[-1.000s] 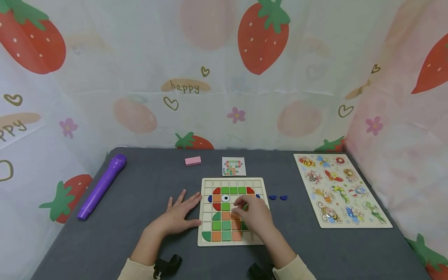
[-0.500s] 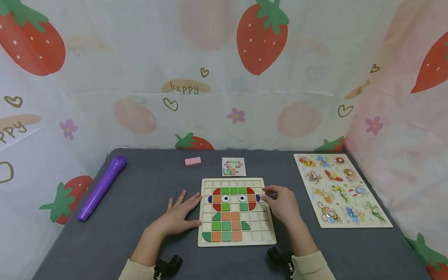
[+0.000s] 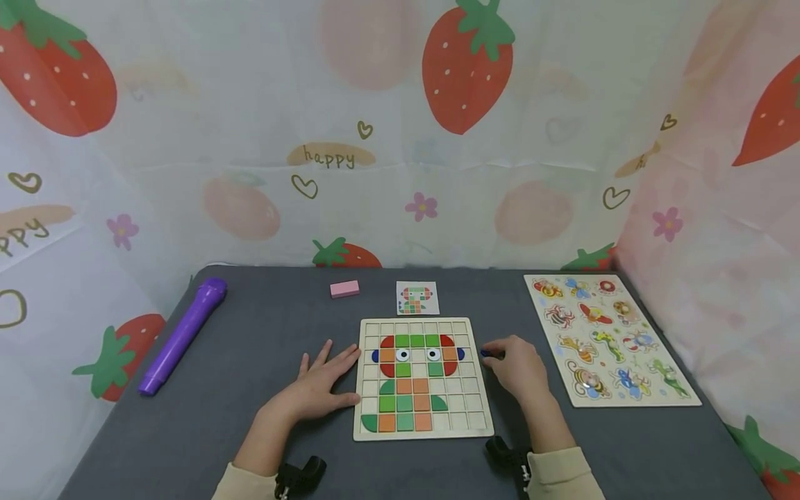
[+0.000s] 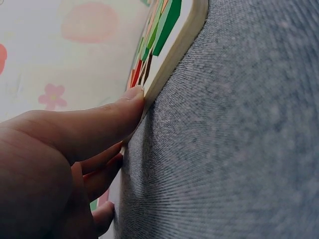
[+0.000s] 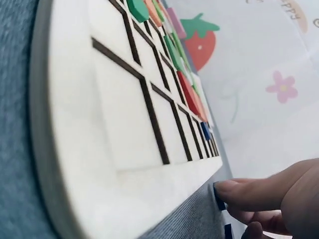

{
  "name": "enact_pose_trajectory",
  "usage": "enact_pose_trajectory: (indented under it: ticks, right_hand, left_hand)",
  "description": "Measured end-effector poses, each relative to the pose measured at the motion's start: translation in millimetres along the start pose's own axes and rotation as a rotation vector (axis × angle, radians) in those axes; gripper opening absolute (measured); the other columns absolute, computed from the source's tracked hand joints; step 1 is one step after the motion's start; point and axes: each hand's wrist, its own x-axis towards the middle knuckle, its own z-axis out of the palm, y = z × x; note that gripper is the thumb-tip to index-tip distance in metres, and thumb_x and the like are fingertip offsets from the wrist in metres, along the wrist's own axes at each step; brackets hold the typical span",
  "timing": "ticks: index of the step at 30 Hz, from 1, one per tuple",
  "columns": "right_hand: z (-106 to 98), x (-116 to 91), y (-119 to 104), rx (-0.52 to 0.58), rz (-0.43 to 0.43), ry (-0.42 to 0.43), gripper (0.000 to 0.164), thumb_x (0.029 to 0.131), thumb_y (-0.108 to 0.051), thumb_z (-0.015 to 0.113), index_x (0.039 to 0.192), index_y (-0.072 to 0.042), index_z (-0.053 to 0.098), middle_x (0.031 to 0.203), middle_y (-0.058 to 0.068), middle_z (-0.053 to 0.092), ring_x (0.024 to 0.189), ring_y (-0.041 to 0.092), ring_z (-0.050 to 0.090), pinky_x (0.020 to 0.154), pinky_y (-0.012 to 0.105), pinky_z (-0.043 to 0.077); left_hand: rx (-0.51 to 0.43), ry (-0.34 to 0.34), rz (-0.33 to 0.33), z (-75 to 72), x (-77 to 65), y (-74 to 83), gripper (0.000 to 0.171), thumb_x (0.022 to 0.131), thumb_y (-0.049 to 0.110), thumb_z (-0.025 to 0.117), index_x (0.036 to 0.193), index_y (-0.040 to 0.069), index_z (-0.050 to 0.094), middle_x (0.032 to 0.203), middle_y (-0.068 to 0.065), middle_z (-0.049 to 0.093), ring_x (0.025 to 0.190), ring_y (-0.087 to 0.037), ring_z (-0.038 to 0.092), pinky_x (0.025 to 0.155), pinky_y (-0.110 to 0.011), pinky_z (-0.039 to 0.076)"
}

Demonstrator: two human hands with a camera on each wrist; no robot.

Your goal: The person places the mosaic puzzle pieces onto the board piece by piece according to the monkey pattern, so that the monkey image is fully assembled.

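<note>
A pale wooden grid board (image 3: 462, 404) lies on the table with colored tiles and two round eye pieces set in its squares. My left hand (image 3: 315, 389) rests at the board's left edge, fingers spread and thumb tip (image 4: 133, 93) against the rim. Just right of the board, my right hand (image 3: 519, 366) pinches a small dark blue half-round piece (image 5: 219, 196) between thumb and fingers, down at the table. Close by under the fingers shows a second blue piece (image 5: 228, 231), partly hidden in the right wrist view and covered by the hand in the head view.
A small picture card (image 3: 417, 285) lies behind the board, and a pink block (image 3: 344, 288) left of it. A purple microphone-shaped tube (image 3: 182, 337) lies at the left. A board of cartoon insects (image 3: 565, 385) lies at the right. Strawberry-print cloth (image 3: 400, 229) encloses the table.
My right hand has moved right from over the board to the blue pieces beside it, uncovering the right part of the tile pattern. My left hand has stayed in place.
</note>
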Motion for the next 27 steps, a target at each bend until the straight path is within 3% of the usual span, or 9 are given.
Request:
enact_pose_trajectory:
  ticks: [5, 11, 18, 24, 27]
  right_hand:
    - [1.5, 1.1, 1.3, -0.028, 0.02, -0.009, 0.019, 0.089, -0.014, 0.077, 0.108, -0.011, 0.079, 0.112, 0.012, 0.072, 0.107, 0.034, 0.066, 0.087, 0.054, 0.053]
    - [1.3, 2.9, 6.2, -0.063, 0.042, -0.003, 0.029, 0.089, -0.018, 0.078, 0.116, -0.008, 0.076, 0.107, 0.012, 0.073, 0.091, 0.027, 0.066, 0.078, 0.05, 0.054]
    - [-2.8, 2.2, 6.7, -0.051, 0.043, -0.014, 0.008, 0.089, -0.018, 0.078, 0.088, -0.011, 0.074, 0.084, 0.007, 0.068, 0.071, 0.021, 0.057, 0.062, 0.036, 0.046]
    - [0.2, 2.2, 6.8, -0.064, -0.004, -0.003, 0.018, 0.086, -0.021, 0.081, 0.1, -0.011, 0.076, 0.096, 0.007, 0.069, 0.083, 0.023, 0.061, 0.074, 0.046, 0.052]
    - [1.3, 2.0, 6.4, -0.066, -0.011, -0.023, 0.015, 0.087, -0.022, 0.081, 0.098, -0.013, 0.077, 0.097, 0.006, 0.067, 0.085, 0.022, 0.059, 0.075, 0.045, 0.052]
  left_hand:
    - [-0.003, 0.005, 0.005, 0.9, -0.2, -1.6, 0.086, 0.089, 0.046, 0.074, 0.16, 0.022, 0.031, 0.168, 0.0, 0.026, 0.157, -0.038, -0.003, 0.118, -0.069, -0.01]
    - [-0.003, 0.008, 0.011, 1.6, -0.5, -2.5, 0.087, 0.089, 0.046, 0.074, 0.16, 0.022, 0.031, 0.168, 0.0, 0.026, 0.157, -0.039, -0.003, 0.118, -0.07, -0.009]
    - [-0.008, 0.015, 0.011, 1.5, -0.4, -1.1, 0.087, 0.088, 0.045, 0.075, 0.16, 0.021, 0.032, 0.167, -0.001, 0.027, 0.157, -0.039, -0.002, 0.118, -0.07, -0.009]
    - [-0.006, 0.013, 0.01, 1.4, -0.8, -1.4, 0.087, 0.088, 0.046, 0.075, 0.16, 0.021, 0.032, 0.167, -0.001, 0.027, 0.157, -0.039, -0.002, 0.118, -0.07, -0.009]
    - [-0.005, 0.011, 0.01, 1.4, -0.8, -2.0, 0.087, 0.088, 0.046, 0.075, 0.16, 0.021, 0.032, 0.167, -0.001, 0.026, 0.157, -0.039, -0.002, 0.118, -0.069, -0.009]
